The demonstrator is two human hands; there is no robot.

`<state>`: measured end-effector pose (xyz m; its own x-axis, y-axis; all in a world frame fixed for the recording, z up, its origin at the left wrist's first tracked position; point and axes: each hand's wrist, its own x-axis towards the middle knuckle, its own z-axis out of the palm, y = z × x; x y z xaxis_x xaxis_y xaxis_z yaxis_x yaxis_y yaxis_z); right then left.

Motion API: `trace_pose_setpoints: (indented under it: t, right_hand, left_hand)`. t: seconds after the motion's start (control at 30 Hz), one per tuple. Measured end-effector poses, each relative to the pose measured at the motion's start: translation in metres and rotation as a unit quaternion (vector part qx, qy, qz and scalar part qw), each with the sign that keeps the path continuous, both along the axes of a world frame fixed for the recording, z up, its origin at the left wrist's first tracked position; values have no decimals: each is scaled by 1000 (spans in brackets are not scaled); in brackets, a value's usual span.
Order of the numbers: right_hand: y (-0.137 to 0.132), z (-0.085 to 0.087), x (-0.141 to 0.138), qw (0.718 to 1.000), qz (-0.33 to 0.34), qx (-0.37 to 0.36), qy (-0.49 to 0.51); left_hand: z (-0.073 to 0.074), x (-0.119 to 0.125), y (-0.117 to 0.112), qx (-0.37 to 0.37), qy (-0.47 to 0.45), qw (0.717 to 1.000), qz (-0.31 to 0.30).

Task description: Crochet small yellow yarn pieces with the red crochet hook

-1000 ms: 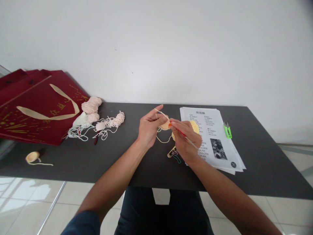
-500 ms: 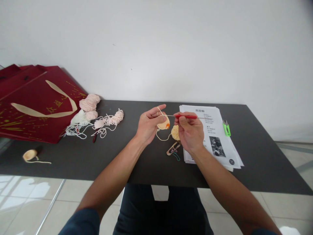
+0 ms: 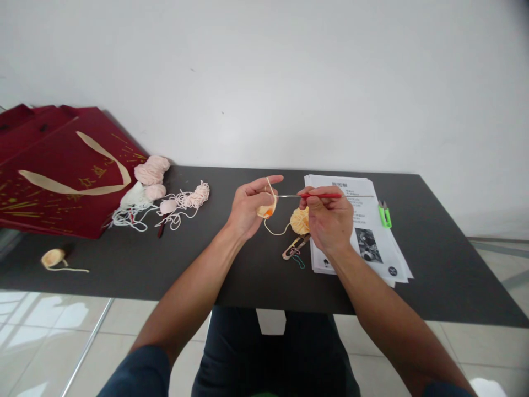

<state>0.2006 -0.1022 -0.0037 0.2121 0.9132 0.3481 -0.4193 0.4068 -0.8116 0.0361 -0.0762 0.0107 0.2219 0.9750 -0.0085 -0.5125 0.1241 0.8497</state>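
Observation:
My left hand [image 3: 248,207] pinches a small cream crochet piece [image 3: 266,210] with an orange marker, and yarn runs over its raised index finger. My right hand [image 3: 328,220] grips a red-handled crochet hook [image 3: 320,196] held level, its metal tip pointing left at the piece. A strand hangs down from the piece and leads to a cream yarn ball [image 3: 299,220] on the dark table [image 3: 206,264] just left of my right hand.
A stack of printed sheets [image 3: 372,237] lies under my right wrist, with green snips [image 3: 384,215] beside it. Pink and white yarn skeins [image 3: 155,190] and red gift bags [image 3: 61,171] sit at the left. A small yarn scrap [image 3: 53,258] and a clip with loops [image 3: 293,253] lie near the front.
My right hand turned the hook from slanting to level and drew it to the right. The yarn ball is now uncovered. My left hand tilted the piece slightly.

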Motion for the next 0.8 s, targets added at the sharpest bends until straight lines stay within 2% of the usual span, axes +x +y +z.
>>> trace_pose_setpoints:
  t: [0.2,0.37,0.6,0.8]
  right_hand:
    - [0,4,4,999,40,-15,5]
    - [3,0,6,988,107,-88,69]
    - [-3,-6,-8,974,103,-159,120]
    - [-9,-3,-19,981,65,-155,102]
  left_hand:
    - [-4,-4,4,13,-27,999,-45]
    - [-8,-3,3,20,-18,998,-54]
    - [-14,9,-2,44,51,998,17]
    - [-13,14,-4,41,59,995,66]
